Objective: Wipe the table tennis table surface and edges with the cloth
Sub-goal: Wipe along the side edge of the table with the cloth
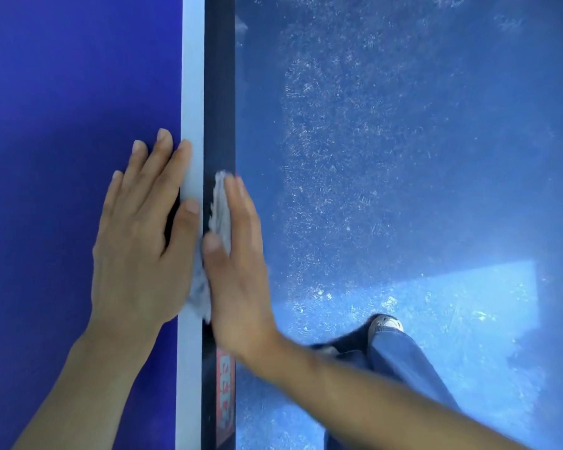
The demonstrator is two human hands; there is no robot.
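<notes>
Edge-wiping time. The right hand (238, 254), fingers straight, presses the cloth (220, 203) under its palm against the dark side edge (220, 92). The left hand (140, 235) lies flat on the surface (62, 125). Next: slide along.

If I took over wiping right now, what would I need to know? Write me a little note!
Left hand: flat, fingers straight, resting on the blue table top beside the white line.
Right hand: fingers straight, pressing the grey cloth against the table's dark side edge.
Done: cannot tell how much is already clean.
Left: probably wipe along the side edge, including the red sticker nearer you, then the top.
</notes>
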